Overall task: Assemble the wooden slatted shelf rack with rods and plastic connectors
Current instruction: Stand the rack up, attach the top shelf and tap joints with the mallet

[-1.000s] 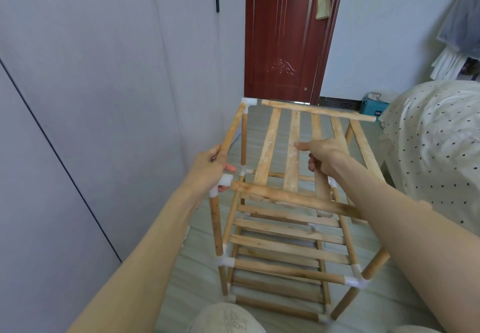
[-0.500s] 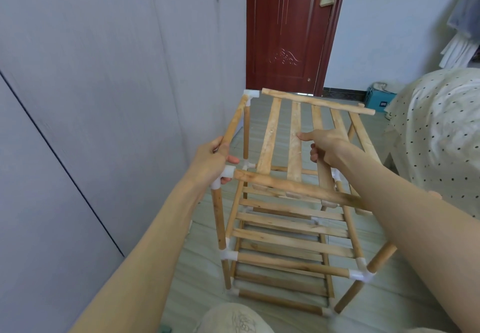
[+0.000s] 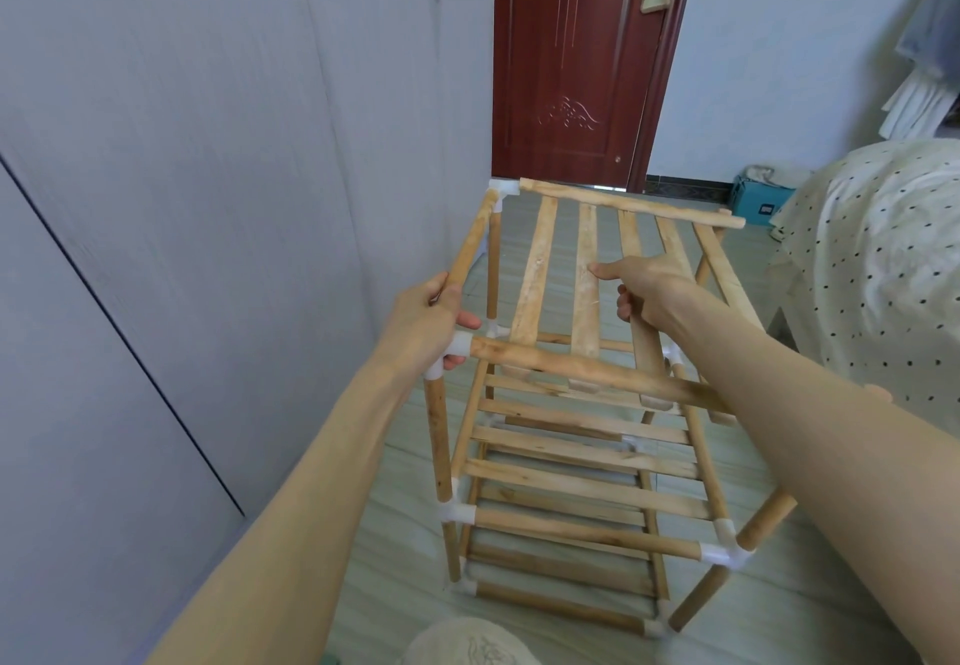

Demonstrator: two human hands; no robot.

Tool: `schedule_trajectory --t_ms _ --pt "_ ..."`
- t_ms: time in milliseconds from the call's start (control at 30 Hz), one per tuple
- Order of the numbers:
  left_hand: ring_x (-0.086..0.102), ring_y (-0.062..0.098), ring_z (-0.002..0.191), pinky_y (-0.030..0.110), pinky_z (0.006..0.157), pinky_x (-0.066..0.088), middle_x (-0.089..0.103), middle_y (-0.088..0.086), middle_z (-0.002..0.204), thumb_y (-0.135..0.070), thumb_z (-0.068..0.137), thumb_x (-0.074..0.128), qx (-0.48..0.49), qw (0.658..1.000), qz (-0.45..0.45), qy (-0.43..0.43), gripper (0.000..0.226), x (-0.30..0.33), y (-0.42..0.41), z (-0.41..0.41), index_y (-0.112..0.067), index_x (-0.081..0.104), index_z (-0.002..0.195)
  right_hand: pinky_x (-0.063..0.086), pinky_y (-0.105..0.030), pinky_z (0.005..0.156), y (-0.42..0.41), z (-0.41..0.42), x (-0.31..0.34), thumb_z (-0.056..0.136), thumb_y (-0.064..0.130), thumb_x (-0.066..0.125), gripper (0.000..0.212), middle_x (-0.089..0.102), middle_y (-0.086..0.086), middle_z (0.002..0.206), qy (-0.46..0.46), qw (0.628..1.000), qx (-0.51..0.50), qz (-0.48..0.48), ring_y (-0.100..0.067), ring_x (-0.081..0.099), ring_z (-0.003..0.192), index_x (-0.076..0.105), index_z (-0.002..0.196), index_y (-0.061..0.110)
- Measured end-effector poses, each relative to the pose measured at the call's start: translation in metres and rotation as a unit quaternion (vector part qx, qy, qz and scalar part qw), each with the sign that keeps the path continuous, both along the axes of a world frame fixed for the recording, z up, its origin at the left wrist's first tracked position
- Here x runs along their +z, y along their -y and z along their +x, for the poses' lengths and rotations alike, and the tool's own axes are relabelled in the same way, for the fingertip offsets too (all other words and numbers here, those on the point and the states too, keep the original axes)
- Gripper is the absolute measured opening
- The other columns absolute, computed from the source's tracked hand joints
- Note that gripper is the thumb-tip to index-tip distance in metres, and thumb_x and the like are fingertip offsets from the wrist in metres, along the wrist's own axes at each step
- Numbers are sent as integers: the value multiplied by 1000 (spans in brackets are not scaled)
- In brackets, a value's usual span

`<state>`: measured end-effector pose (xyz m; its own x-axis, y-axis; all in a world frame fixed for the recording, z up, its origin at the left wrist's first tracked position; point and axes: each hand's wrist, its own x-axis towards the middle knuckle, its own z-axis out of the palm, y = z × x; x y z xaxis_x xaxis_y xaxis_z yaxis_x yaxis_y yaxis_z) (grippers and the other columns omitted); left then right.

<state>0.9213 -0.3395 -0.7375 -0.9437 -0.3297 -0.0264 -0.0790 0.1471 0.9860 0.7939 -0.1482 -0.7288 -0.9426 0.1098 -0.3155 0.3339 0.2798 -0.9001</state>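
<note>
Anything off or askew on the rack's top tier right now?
Yes. The top slatted panel is seated only on its left side, in white connectors. The far rod's right end is bare, with no connector. The left hand grips the near-left corner; the right hand holds a slat.

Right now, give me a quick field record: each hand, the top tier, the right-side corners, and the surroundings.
left hand: grips the top side rod beside the near-left white connector
right hand: holds a top slat, thumb out over the neighbouring slat
top far rail: seated in the far-left connector; its right end shows no connector
near right leg: leans outward from its lower connector
surroundings: grey wardrobe left, red door ahead, dotted bedding right
</note>
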Motion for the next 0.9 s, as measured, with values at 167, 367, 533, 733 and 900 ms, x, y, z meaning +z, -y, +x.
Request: schedule_trajectory --t_ms 167,367,533,733,900 --pt "52 4 82 0 50 40 56 -6 100 -32 100 36 41 995 -50 -74 22 -9 -1 7 -29 58 103 39 -32 49 4 6 16 80 31 73 35 45 -4 47 -3 996 8 86 -14 41 39 51 72 4" --pt "53 -17 89 3 65 42 51 -24 103 -59 74 58 -29 992 -91 -85 57 -30 1 33 -37 34 121 40 -29 49 1 10 24 85 26 68 28 46 -6 50 3 994 10 105 -15 42 42 54 83 2" --pt "52 -21 74 0 59 40 57 -22 95 -48 65 76 -11 990 -110 -89 83 -35 6 28 -26 38 135 29 -23 39 6 9 22 86 28 67 27 44 -3 51 26 989 26 141 -12 40 40 54 96 6" --pt "55 -11 90 11 68 41 55 -25 100 -72 45 69 12 990 -114 -81 103 -28 7 21 -25 43 132 38 -27 44 14 -9 16 82 19 72 31 42 -5 50 21 994 12 108 -14 36 39 52 101 5" --pt "53 -20 80 8 63 42 56 -27 91 -79 40 64 21 988 -129 -80 103 -24 9 20 -27 46 129 41 -26 51 20 -25 13 80 16 73 33 43 -6 51 30 993 13 114 -15 37 42 51 102 5"
